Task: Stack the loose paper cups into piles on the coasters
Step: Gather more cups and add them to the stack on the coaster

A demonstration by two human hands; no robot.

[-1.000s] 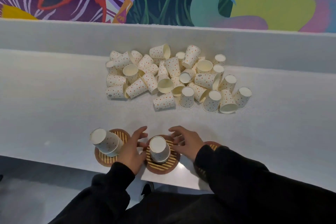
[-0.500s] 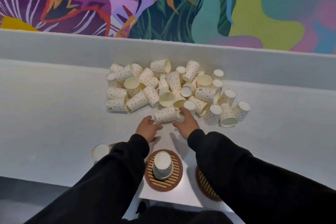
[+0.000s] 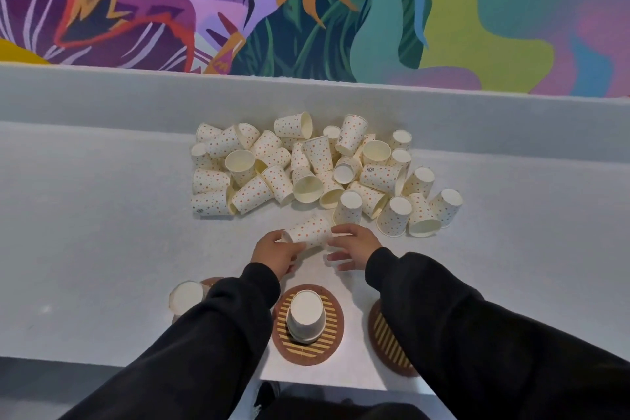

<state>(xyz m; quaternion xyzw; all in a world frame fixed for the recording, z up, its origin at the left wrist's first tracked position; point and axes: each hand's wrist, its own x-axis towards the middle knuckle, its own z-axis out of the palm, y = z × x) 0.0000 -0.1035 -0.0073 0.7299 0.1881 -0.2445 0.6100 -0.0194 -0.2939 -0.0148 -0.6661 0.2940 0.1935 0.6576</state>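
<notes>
Grey worktop (image 3: 102, 232), twelve o'clock of the striped round coaster (image 3: 332, 317): my left hand (image 3: 274, 254) pinches a dotted paper cup (image 3: 308, 232), right hand (image 3: 356, 245) open, touching it. Light, crushable; I'd grip its wall gently.

Long black sleeves (image 3: 211, 344) on both arms, loose soft fabric, bare hands

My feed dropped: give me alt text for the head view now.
The left hand grips a dotted paper cup on its side, the right hand open at its other end, in front of the heap of loose cups. Nearer, three coasters: left and middle bear upturned cup piles.
</notes>
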